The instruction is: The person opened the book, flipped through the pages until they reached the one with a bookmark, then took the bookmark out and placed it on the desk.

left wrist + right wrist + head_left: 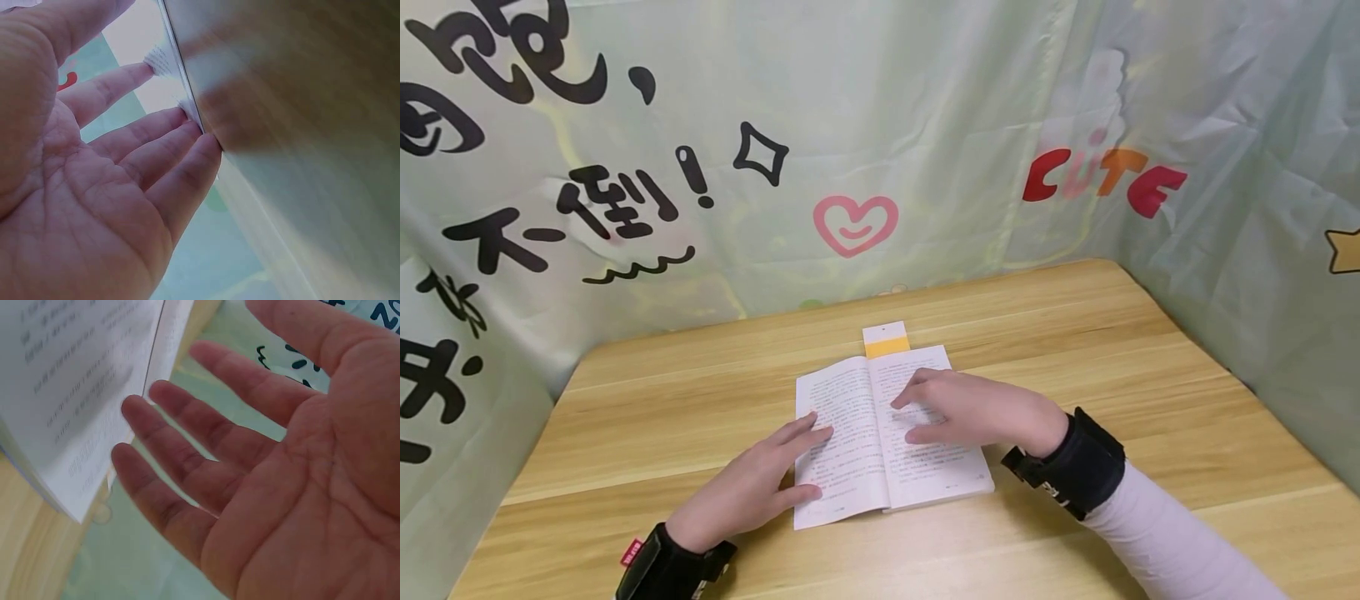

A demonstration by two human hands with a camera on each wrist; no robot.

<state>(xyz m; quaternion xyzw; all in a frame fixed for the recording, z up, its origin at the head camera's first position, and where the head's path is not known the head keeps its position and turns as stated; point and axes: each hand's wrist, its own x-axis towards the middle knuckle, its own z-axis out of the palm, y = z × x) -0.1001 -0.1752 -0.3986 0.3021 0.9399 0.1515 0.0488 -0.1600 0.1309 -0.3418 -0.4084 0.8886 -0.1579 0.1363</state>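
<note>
An open book (848,458) with printed pages lies on the wooden table. My left hand (760,482) touches its left page with spread, fairly straight fingers. In the left wrist view, the fingertips of the left hand (119,162) meet the page edge close to the tabletop. Over the right page is my right hand (981,408), its fingers loosely bent and nothing held. The right wrist view shows the right hand (262,462) palm-side, fingers apart, beside the page; contact with the paper is unclear. A white and yellow card (886,340) sticks out past the book's top edge.
The wooden table (700,400) extends around the book on all sides. Behind it and along both sides hangs a pale green cloth (955,125) printed with black characters, a pink heart and coloured letters. Both wrists wear black straps (1078,462).
</note>
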